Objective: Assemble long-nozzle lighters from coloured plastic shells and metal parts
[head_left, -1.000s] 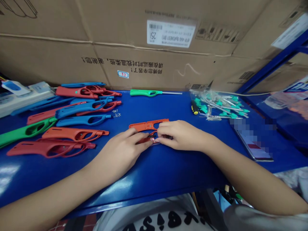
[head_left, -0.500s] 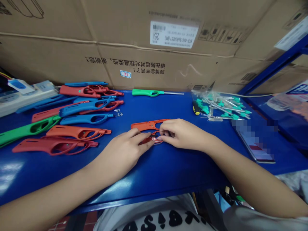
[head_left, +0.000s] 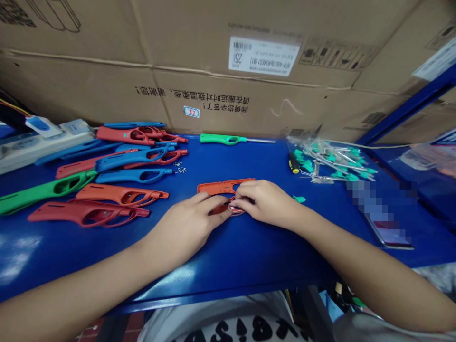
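Observation:
My left hand [head_left: 190, 221] grips a red lighter casing half [head_left: 223, 209] against the table, thumb and fingers along its edge. My right hand [head_left: 265, 202] is closed, its fingertips pinched over the casing's trigger end. A small shiny piece [head_left: 231, 207] shows at those fingertips, too small to name. Just behind both hands lies an orange lighter casing half [head_left: 212, 188], its inner side up. My fingers hide much of the red casing.
Red, blue, green and orange lighter casings [head_left: 135, 176] lie at left, near small metal pins [head_left: 181, 169] and a power strip [head_left: 71, 137]. Behind are a green lighter [head_left: 223, 138] and a cardboard box [head_left: 199, 80]. Rods with teal parts [head_left: 331, 159], a screwdriver [head_left: 293, 163] and a phone [head_left: 386, 223] lie right.
The view has shifted slightly, so everything sits a little further right. Both hands stay at the red casing with small finger movements. A teal piece now shows beyond my right forearm.

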A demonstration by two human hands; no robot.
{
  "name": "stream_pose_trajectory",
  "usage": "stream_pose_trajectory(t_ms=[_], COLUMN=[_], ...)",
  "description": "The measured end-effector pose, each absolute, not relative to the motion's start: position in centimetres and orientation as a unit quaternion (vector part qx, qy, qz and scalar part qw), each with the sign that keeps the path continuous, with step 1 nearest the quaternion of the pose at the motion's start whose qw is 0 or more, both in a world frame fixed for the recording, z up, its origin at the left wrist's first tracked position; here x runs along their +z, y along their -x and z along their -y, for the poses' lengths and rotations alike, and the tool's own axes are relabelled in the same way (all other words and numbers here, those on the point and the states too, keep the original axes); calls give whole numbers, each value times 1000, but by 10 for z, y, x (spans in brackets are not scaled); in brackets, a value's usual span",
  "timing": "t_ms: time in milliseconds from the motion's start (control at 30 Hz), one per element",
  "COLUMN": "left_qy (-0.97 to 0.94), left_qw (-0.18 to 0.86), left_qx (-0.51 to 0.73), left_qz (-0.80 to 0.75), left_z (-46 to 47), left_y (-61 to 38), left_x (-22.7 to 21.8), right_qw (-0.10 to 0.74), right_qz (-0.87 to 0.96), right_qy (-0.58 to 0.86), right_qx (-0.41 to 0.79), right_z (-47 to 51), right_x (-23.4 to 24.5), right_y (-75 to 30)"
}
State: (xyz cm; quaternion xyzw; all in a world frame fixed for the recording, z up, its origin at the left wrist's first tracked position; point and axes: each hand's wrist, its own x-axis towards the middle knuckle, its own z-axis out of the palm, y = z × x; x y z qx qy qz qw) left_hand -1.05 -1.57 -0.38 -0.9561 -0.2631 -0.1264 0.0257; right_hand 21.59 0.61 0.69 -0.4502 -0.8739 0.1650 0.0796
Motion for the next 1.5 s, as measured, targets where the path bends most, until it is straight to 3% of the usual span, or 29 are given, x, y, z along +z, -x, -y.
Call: stream_pose_trajectory(t_ms=[233, 367, 467, 533, 633, 800, 1133, 1267, 1367, 1500], left_qy=[956, 963, 964, 962, 959, 953, 937, 931, 926, 918], left_qw=[36, 45, 43, 30, 3, -22, -48, -90, -112, -139], left_qx=[-123, -89, -90, -103, -118, -141, -193, -188, -190, -190], left_qz=[265, 250, 247, 252, 257, 266, 288, 301, 307, 318], left_z=[17, 16, 15, 14, 12, 11, 10, 9, 8, 6], left_y=[10, 12, 13, 13, 14, 17, 16, 15, 14, 15], left_x=[-3, -2, -2, -2, -1, -3, -3, 3, 4, 1], right_qw=[144, 218, 222, 173, 35, -9, 65, 128, 94, 42], right_qz=[873, 824, 769, 720, 642, 605, 650, 787, 851, 856], right_qy=[442, 522, 599, 669, 765, 796, 757, 593, 495, 488], right_qx=[145, 42, -20, -60, -37, 11, 27, 113, 152, 164], right_z=[-9, -19, -29, -36, -46, -54, -49, -42, -36, -33], right_x=[11, 28, 42, 47, 48, 45, 55, 54, 48, 42], right_y=[-228, -252, -280, -300, -326, -343, -342, -321, -303, -296])
